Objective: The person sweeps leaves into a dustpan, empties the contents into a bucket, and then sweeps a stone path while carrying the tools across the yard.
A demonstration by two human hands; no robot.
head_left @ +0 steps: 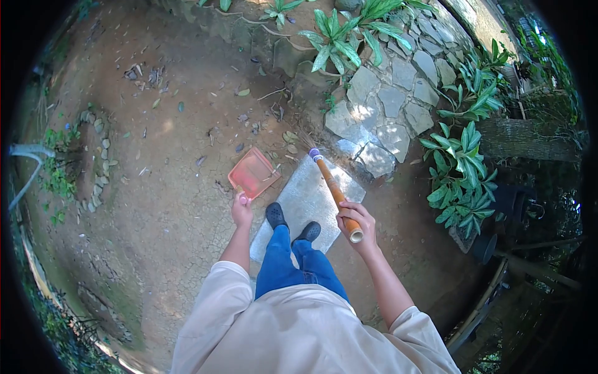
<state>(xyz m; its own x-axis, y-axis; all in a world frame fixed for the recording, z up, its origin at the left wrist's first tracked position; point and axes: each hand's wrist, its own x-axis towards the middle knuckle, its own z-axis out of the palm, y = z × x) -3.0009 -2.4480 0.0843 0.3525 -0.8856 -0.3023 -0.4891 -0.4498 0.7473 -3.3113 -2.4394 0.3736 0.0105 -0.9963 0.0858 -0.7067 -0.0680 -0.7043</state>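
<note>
My left hand [242, 210] grips the handle of a red dustpan [253, 172], which hangs low over the dirt ground just left of my feet. My right hand [357, 221] is closed around the bamboo handle of a broom [332, 190]. The handle slants up and left to a purple binding, and thin bristles fan out from there toward a few dry leaves [290, 138]. I stand in dark shoes on a flat grey paving slab [309, 193].
A low stone-faced wall [398, 93] with leafy plants [464, 168] runs along the right. Bare cracked earth with scattered leaves and twigs [146, 75] spreads left. A ring of small stones [99, 156] lies at far left. Dark pots [483, 246] stand at right.
</note>
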